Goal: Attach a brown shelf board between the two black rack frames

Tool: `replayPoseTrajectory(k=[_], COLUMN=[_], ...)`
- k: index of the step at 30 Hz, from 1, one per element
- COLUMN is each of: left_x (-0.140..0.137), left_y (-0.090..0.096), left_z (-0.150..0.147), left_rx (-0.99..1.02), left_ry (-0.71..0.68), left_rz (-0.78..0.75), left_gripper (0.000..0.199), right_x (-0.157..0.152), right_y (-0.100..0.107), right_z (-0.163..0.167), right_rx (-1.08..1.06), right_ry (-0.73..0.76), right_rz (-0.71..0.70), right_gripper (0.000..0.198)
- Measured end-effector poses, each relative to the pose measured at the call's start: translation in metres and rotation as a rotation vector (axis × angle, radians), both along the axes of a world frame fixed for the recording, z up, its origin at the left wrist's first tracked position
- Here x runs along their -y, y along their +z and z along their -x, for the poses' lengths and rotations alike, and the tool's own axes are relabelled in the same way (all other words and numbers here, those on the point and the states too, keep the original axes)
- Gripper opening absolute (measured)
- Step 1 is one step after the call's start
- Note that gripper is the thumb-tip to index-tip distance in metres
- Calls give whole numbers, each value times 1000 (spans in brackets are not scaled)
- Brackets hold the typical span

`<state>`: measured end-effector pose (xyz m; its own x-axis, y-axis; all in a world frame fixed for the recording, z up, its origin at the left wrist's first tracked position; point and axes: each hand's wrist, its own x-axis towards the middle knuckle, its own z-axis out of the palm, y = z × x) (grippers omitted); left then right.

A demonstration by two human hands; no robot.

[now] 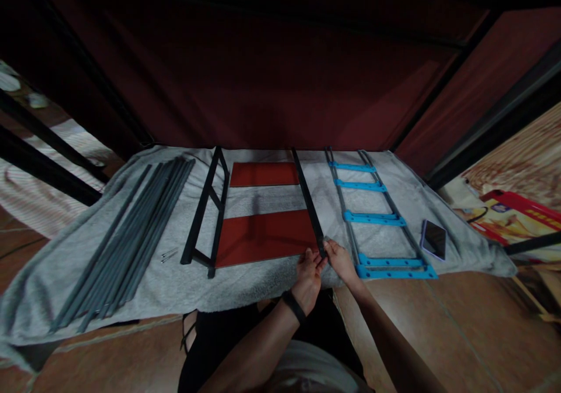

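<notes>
Bare forearms are closest up here, the left one wearing a black wristband point(293, 307), both reaching to a half-flat rack layout on a grey blanket point(254, 282). Rack parts sit mid-blanket: a ladder-style black frame point(202, 203) on the left, a straight-looking black bar point(308, 199) on the right, and two flat reddish-brown boards lying between, a back board point(264, 174) and a wider front board point(265, 236). Right hand point(336, 258) has thumb and fingers pinching the near end of that bar. Left hand point(310, 271) is palm-up with fingers bent in against the same end; too dark to tell if it's really gripping or just touching. Room-wise, the blanket's front edge runs just past the front board, so that side's tight. More blanket shows between the frame and the grey tubes point(127, 241), with a few small screws point(169, 255) on it. Narrower gap on the right, then the blue rack point(374, 219) and a phone point(433, 240). Dark red cloth point(280, 77) closes off the back edge.
</notes>
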<state>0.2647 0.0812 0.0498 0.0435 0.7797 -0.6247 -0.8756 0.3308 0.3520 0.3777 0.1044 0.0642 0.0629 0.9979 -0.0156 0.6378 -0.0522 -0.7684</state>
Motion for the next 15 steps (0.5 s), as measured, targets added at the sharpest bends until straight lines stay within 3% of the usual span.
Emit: replayPoseTrajectory(k=[11, 15], left_x=[3, 5], left_y=[10, 10], left_z=[-7, -8], left_rx=[-45, -26], left_ry=[27, 32], left_rz=[51, 17], left_gripper=[21, 21], right_x=[6, 4], right_y=[-14, -17], right_z=[-13, -12], right_rx=[-91, -13], right_ry=[51, -19], right_rz=[44, 48], right_gripper=[43, 44])
